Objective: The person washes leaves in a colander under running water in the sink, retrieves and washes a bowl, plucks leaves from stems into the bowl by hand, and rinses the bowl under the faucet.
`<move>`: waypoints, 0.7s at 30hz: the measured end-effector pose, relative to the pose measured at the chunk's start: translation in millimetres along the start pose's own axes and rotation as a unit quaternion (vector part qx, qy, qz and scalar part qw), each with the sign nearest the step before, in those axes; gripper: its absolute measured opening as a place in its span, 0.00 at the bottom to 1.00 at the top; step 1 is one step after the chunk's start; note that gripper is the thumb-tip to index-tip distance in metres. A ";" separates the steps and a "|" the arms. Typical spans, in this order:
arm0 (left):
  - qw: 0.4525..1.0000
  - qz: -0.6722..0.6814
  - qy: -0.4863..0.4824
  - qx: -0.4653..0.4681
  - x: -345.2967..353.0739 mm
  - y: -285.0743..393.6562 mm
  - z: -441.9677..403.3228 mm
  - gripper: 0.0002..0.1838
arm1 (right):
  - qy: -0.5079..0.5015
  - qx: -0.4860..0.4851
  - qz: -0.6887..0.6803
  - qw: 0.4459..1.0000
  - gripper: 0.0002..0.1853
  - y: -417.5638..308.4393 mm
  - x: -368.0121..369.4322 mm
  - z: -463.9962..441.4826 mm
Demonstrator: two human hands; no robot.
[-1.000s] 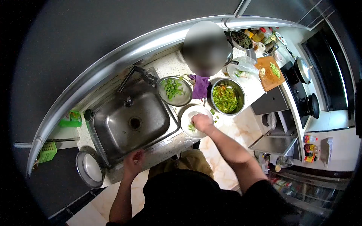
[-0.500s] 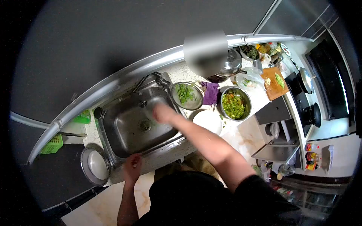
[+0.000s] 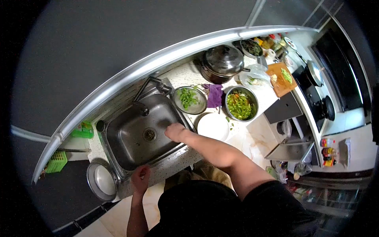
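Note:
My right hand (image 3: 174, 132) is over the right side of the steel sink (image 3: 130, 130), its fingers curled together; what it holds, if anything, is hidden. My left hand (image 3: 140, 178) hovers by the sink's front edge with its fingers curled, and its contents cannot be made out. Right of the sink is a white bowl (image 3: 213, 126) with nothing visible in it. Behind that bowl, a round dish (image 3: 200, 106) holds green leaves (image 3: 187, 97). A steel pot (image 3: 255, 113) of chopped green vegetables stands to the right, with a purple cloth (image 3: 214, 96) between it and the dish.
The faucet (image 3: 142, 108) reaches over the sink. A lidded pot (image 3: 224, 61) stands at the back, near a plastic bag (image 3: 256, 75) and a cutting board (image 3: 281, 85). A steel basin (image 3: 91, 182) is at the left, and a pan (image 3: 314, 74) sits on the stove.
My right hand has left the white bowl and moved left over the sink. The greens seen in that bowl are gone from it. My left hand stays near the sink's front edge.

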State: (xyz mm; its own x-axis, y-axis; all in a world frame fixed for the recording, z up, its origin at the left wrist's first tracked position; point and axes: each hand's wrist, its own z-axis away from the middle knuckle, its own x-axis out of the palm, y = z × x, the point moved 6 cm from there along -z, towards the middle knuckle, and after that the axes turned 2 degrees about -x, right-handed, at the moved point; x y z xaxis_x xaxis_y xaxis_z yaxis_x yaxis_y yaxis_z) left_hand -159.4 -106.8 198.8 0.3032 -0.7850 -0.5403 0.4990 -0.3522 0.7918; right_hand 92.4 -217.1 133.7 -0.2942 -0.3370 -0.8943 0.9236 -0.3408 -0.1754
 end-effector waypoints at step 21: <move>0.792 0.397 -0.383 0.261 107.7 411.9 21.0 0.22 | 0.469 -0.257 -0.759 0.370 0.06 47.6 -199.8 372.6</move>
State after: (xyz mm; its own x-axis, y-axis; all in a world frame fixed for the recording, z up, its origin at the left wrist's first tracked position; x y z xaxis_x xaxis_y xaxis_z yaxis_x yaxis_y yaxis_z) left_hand 61.8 -347.2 472.8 -0.3283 -0.8736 0.3592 -0.0670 0.4008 0.9137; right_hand 103.6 -492.9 457.4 -0.5777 0.4363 0.6898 -0.1365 0.7816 -0.6087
